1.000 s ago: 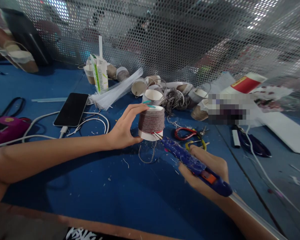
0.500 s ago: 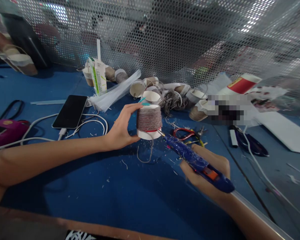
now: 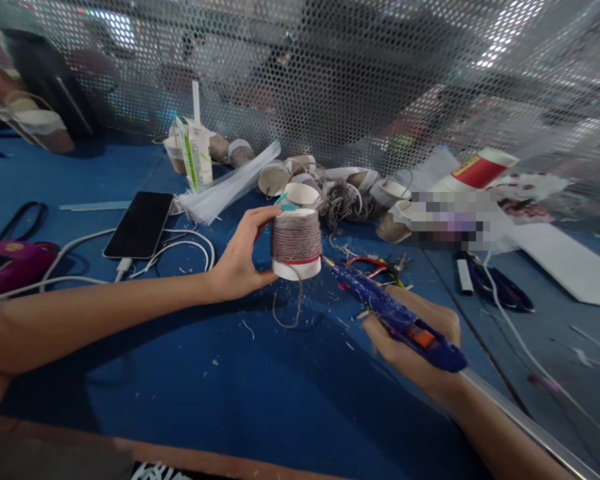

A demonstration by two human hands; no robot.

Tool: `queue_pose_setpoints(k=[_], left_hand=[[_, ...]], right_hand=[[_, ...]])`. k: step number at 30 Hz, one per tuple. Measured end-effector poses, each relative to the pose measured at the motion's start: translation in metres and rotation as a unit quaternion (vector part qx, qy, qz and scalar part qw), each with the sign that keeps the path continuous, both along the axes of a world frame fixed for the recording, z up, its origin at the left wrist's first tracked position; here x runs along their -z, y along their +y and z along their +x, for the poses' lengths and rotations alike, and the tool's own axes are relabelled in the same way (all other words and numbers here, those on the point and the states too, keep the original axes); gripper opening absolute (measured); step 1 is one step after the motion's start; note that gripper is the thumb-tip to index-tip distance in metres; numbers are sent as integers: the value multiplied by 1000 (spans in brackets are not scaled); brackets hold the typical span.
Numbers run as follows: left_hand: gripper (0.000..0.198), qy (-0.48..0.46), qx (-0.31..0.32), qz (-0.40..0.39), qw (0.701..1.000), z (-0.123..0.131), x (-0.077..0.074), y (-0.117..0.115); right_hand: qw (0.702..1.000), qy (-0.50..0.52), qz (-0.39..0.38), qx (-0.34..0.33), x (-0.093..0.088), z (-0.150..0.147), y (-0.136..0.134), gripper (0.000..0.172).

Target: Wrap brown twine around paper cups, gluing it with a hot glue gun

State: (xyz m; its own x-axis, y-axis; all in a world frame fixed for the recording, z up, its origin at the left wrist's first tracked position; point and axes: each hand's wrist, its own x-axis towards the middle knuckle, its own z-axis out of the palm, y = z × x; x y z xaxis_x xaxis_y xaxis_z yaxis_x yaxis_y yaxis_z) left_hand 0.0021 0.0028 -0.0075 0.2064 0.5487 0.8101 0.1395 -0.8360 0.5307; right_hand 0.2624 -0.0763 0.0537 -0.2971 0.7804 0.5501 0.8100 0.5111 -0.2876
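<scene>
My left hand (image 3: 243,257) grips a paper cup wound with brown twine (image 3: 296,244) and holds it upside down just above the blue table (image 3: 190,373). A loose end of twine (image 3: 287,308) dangles from the cup's lower rim. My right hand (image 3: 415,340) is wrapped round a blue hot glue gun (image 3: 393,315). Its metal tip points up and left and sits a little right of the cup's lower rim, beside a red line that runs round the cup.
Red-handled scissors (image 3: 367,265) lie behind the glue gun. Several twine-wrapped cups and a tangle of twine (image 3: 347,200) crowd the back by the perforated metal screen (image 3: 330,80). A phone (image 3: 140,225) on a white cable, a drink carton (image 3: 195,150) and a pink object (image 3: 7,263) lie left.
The cup has turned a little in my left hand and risen slightly. The glue gun tip has drawn back from the cup's rim to the right.
</scene>
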Motion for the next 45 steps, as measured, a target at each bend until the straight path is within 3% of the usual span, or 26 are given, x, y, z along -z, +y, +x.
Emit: queue_pose_setpoints(k=[7,10,13,16,20,24,26,32,36,39,41,45], left_hand=[[82,-12,10,-8,1000,-1,1,0],[82,-17,7,1,1000,-1,2,0],[82,-13,9,12,1000,-1,1,1],[82,-7,6,14,1000,-2,0,0],[82,1,-5,1,1000,-4,2,1],[85,-4,-15,-4,1000,-4,5,3],[86,-7,-22,2,1000,-3,7,4],[88,-19,-36,5,999,-2,6,4],[89,-10,-34,-7,999,-3,5,3],[88,-10,-39,0,999,-3,6,4],[86,-3,-32,9,999,-3,6,5],[82,21,-7,7,1000,-3,3,4]], right_hand=[[999,-26,21,11,-1,8,7,23],[994,-107,27,-1,-3,16,16,16],[981,-191,-18,27,-5,19,26,15],[967,-220,-110,72,-5,20,32,26],[972,-161,-172,14,-12,29,33,46],[988,-53,-136,-45,-26,25,22,34],[982,-3,-172,-82,-28,11,13,29],[897,174,-367,-172,-15,-40,-3,31],[805,267,-453,-274,-7,-54,-2,32],[745,372,-461,-307,-7,-52,0,37],[738,433,-429,-290,-11,-48,2,40],[762,488,-359,-231,-21,-39,6,36]])
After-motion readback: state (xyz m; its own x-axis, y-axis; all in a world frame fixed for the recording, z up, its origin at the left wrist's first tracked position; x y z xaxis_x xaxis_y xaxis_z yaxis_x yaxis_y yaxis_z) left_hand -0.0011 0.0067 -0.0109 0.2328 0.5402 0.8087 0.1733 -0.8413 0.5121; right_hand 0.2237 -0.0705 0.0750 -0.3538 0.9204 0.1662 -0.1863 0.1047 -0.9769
